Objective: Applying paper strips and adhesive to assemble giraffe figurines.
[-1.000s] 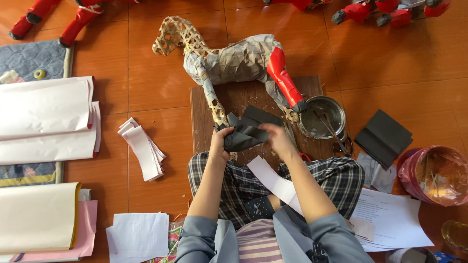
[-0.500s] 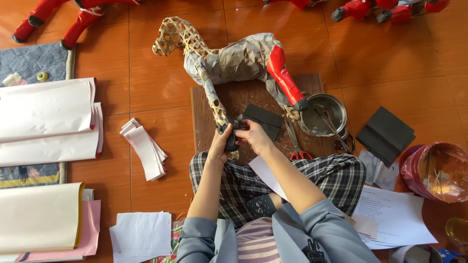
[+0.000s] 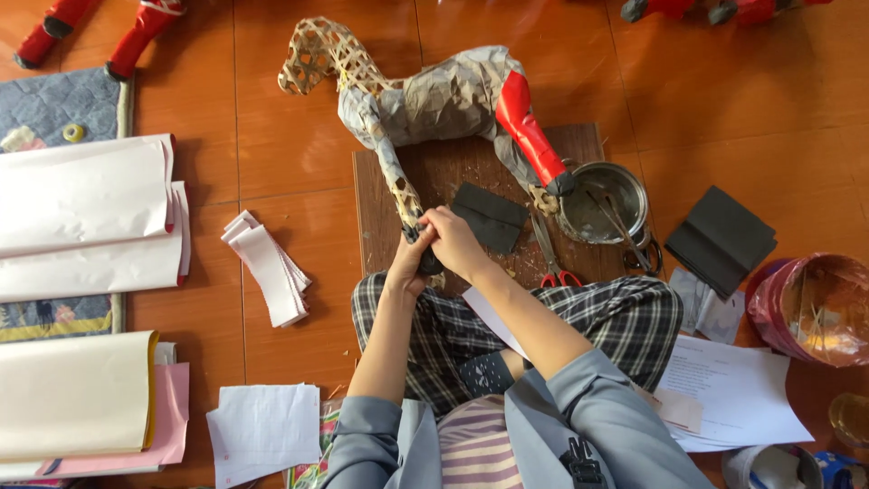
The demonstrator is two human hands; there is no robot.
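On the board (image 3: pixel 434 172), both hands, left (image 3: pixel 409 258) and right (image 3: pixel 455 240), grasp the horse's (image 3: pixel 434 100) front foot, pressing black paper (image 3: pixel 428 263) around it.

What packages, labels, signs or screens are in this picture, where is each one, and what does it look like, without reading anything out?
No signs or screens.
Printed sheet: on the floor at the right, beside the person's knee; white rectangle with fine dark print.
Lined sheet: floor at lower left; white, ruled.
Plastic bag: far right; red, open, rounded.
Round container: bottom right corner; white lid, blue side, partly cut off.
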